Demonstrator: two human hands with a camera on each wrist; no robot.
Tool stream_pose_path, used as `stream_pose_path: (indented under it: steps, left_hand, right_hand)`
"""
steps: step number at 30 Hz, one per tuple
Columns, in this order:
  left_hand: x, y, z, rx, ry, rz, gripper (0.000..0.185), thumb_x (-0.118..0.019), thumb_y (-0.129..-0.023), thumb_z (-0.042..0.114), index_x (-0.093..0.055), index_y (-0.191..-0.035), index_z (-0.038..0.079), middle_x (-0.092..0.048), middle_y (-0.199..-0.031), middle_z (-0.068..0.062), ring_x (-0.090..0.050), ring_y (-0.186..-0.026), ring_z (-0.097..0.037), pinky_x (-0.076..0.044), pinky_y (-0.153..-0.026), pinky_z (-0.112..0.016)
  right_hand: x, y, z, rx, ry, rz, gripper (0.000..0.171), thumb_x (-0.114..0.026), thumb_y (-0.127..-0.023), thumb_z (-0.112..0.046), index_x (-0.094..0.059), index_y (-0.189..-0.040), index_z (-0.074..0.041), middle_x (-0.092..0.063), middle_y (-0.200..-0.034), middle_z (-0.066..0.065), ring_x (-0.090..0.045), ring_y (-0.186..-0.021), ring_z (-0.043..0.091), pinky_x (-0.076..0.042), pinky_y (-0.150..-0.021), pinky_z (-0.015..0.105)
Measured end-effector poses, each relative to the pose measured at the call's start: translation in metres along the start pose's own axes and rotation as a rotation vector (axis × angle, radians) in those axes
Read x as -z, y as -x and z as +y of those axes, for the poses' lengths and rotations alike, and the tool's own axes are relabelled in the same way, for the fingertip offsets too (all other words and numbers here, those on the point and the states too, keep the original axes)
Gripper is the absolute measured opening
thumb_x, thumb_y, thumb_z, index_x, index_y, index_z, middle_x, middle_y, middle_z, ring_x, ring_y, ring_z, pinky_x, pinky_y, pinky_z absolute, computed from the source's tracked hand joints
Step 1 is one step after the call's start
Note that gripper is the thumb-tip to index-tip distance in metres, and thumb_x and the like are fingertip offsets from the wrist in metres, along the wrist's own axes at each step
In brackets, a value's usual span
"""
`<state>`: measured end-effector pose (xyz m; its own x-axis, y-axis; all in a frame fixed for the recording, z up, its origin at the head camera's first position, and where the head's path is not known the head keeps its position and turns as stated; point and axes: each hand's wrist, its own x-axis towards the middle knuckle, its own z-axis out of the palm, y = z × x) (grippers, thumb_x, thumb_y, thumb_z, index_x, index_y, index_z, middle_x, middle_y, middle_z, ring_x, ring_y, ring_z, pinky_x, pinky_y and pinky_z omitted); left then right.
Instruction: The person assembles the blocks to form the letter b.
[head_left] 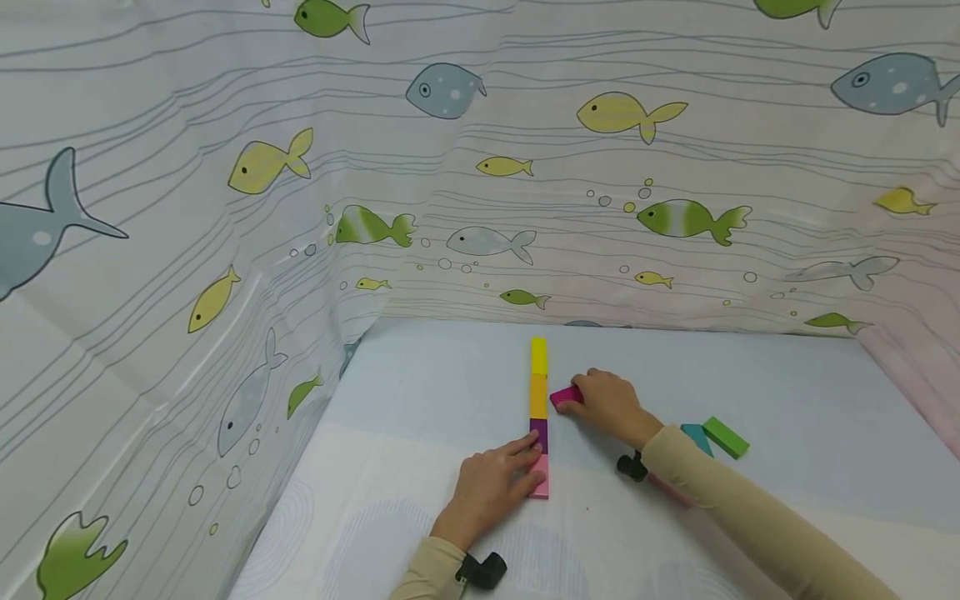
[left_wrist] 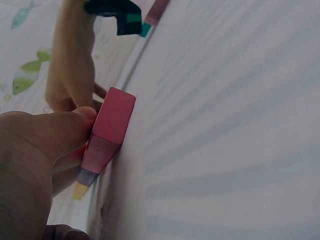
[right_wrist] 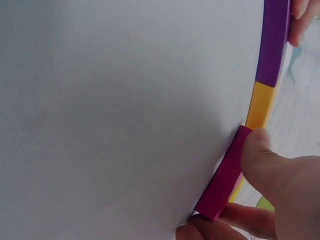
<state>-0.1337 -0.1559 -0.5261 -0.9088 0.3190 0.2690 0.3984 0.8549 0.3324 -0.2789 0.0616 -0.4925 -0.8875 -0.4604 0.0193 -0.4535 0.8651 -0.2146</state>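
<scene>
1. Fish-printed white fabric (head_left: 450,187) walls in a pale tabletop (head_left: 442,375), where two hands work at a line of coloured blocks.

2. Four pieces form a straight row, end to end: a bright yellow rectangular block (head_left: 538,356) at the far end, then an orange-yellow rectangular block (head_left: 537,396), a deep purple block (head_left: 540,425) and a pink rectangular block (head_left: 543,490) nearest the person.

3. Left grip (head_left: 491,483) clasps nothing: its fingers lie against the row's left side, touching the purple and pink pieces.

4. Right grip (head_left: 611,404) pinches a magenta rectangular block (right_wrist: 225,175) between thumb and fingers, just beside the orange-yellow piece; whether the two touch is unclear.

5. Off to the right, a green rectangular block (head_left: 726,437) lies by a teal block (head_left: 697,437), its outline partly covered by the beige right sleeve (head_left: 720,492). Beneath that sleeve, a pinkish piece (head_left: 671,490) barely shows.

6. By all appearances, the work is midway: four blocks aligned, the magenta one not yet in line, three others unused.
</scene>
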Motion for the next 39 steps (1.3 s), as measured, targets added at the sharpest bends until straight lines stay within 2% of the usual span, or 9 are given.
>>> stream_pose_path:
  steps: [7,18,27,39]
  left_hand:
    - [-0.0012,-0.0007,0.0002,0.002,-0.005,-0.004,0.041,-0.071,-0.1,0.044,-0.074,-0.137,0.025,-0.065,-0.149,0.012,-0.076,-0.117,-0.022,-0.059,-0.072,-0.03]
    - [-0.0022,-0.0009,-0.0013,-0.012,-0.003,0.009,0.041,-0.072,-0.1,0.044,-0.075,-0.136,0.025,-0.065,-0.148,0.013,-0.077,-0.114,-0.022,-0.057,-0.068,-0.029]
    - [-0.0009,-0.0016,-0.0016,-0.02,-0.013,0.014,0.041,-0.072,-0.099,0.043,-0.075,-0.136,0.024,-0.066,-0.148,0.012,-0.077,-0.114,-0.023,-0.058,-0.068,-0.029]
    - [0.0,-0.0009,-0.001,-0.03,-0.019,0.027,0.041,-0.072,-0.1,0.044,-0.075,-0.136,0.024,-0.066,-0.148,0.012,-0.077,-0.113,-0.022,-0.057,-0.067,-0.028]
  right_hand:
    - [-0.0046,0.0011,0.0034,0.01,-0.004,0.015,0.054,-0.085,-0.089,-0.042,-0.074,-0.124,-0.003,-0.067,-0.09,0.008,-0.057,-0.077,0.019,-0.057,-0.072,0.034]
    - [-0.0058,0.0018,0.0034,0.055,-0.019,0.072,0.043,-0.085,-0.091,-0.034,-0.075,-0.115,0.0,-0.066,-0.084,0.008,-0.054,-0.071,0.019,-0.056,-0.067,0.033]
    - [-0.0085,0.0008,0.0022,0.044,-0.02,0.079,0.042,-0.086,-0.09,-0.035,-0.075,-0.112,-0.001,-0.064,-0.081,0.007,-0.053,-0.069,0.018,-0.054,-0.064,0.031]
    - [-0.0072,0.0019,0.0015,0.018,-0.028,0.047,0.046,-0.086,-0.089,-0.039,-0.075,-0.115,-0.002,-0.062,-0.08,0.005,-0.053,-0.07,0.017,-0.054,-0.065,0.031]
